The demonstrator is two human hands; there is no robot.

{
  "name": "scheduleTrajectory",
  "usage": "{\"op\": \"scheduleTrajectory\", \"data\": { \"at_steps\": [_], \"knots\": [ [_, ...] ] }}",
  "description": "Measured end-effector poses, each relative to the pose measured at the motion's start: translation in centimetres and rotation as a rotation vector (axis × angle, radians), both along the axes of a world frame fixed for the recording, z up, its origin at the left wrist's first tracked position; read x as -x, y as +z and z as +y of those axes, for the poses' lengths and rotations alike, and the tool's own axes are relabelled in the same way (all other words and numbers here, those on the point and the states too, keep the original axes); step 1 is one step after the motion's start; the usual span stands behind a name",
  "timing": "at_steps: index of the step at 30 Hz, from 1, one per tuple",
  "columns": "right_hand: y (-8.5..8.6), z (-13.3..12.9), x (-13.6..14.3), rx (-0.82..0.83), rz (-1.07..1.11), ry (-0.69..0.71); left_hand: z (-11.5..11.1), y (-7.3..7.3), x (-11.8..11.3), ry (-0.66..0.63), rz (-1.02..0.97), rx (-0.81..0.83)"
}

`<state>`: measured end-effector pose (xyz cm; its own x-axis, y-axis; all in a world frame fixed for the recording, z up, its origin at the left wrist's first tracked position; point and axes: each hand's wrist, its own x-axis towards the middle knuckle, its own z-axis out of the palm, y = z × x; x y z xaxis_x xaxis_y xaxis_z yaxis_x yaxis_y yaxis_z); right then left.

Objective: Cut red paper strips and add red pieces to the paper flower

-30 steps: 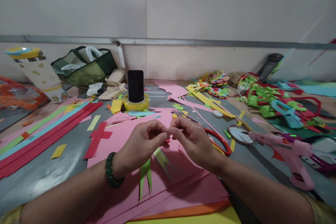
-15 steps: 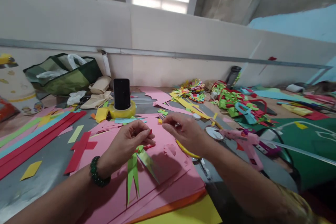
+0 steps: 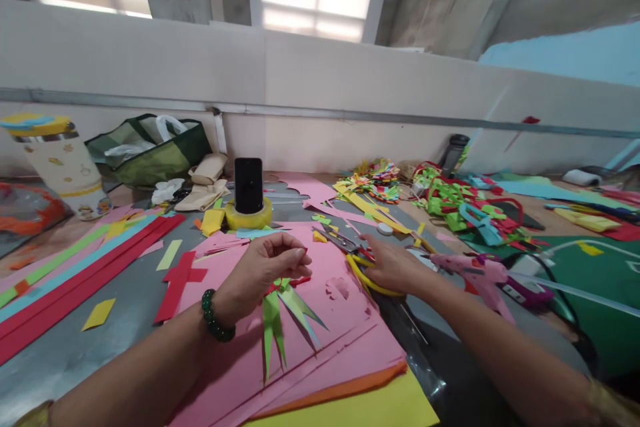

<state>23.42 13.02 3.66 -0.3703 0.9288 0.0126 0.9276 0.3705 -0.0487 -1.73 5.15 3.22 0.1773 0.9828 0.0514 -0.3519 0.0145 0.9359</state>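
Observation:
My left hand [image 3: 265,270] is closed in a pinch above the pink paper, a small bit of red showing at its fingertips. Just below it hang pointed green paper strips [image 3: 273,330], joined to a red piece and moving with the hand; the join is partly hidden by my fingers. My right hand [image 3: 397,267] is closed over the yellow handles of a pair of scissors [image 3: 357,267], its fingers partly covering them. The blades point away to the upper left. Under both lies a stack of pink paper sheets [image 3: 340,347], with a scalloped pink cutout [image 3: 337,289] on top.
A phone [image 3: 249,185] stands in a yellow tape roll [image 3: 249,217]. Right of my right hand lies a pink glue gun [image 3: 475,273]. Red strips [image 3: 90,273] cover the left side. Behind are a bag [image 3: 150,153], a bottle [image 3: 65,167] and green paper pieces [image 3: 445,203].
My right hand has come down and right from beside the left hand onto the scissors. My left hand keeps its pinch with the green strips below. The whole view has shifted slightly.

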Motion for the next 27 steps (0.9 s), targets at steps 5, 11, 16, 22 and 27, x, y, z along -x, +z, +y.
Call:
{"op": "scheduleTrajectory", "data": {
  "at_steps": [5, 11, 16, 22, 27],
  "knots": [
    [2.2, -0.9, -1.4, -0.103, 0.119, 0.003, 0.0, -0.1, 0.1, -0.024, -0.041, -0.012],
    [3.1, -3.6, -1.7, 0.032, 0.601, 0.245, 0.0, 0.0, 0.1, -0.027, -0.060, 0.004],
    [4.8, -7.2, 0.0, 0.151, 0.411, 0.287, -0.2, 0.4, -0.1, -0.018, -0.080, 0.010],
    [4.9, -8.6, 1.9, 0.048, 0.243, 0.224, -0.2, 0.2, 0.0, -0.011, -0.062, -0.043],
    [5.0, -9.0, 2.1, -0.021, 0.157, 0.232, -0.2, 0.0, 0.0, -0.019, -0.086, -0.065]
  ]
}}
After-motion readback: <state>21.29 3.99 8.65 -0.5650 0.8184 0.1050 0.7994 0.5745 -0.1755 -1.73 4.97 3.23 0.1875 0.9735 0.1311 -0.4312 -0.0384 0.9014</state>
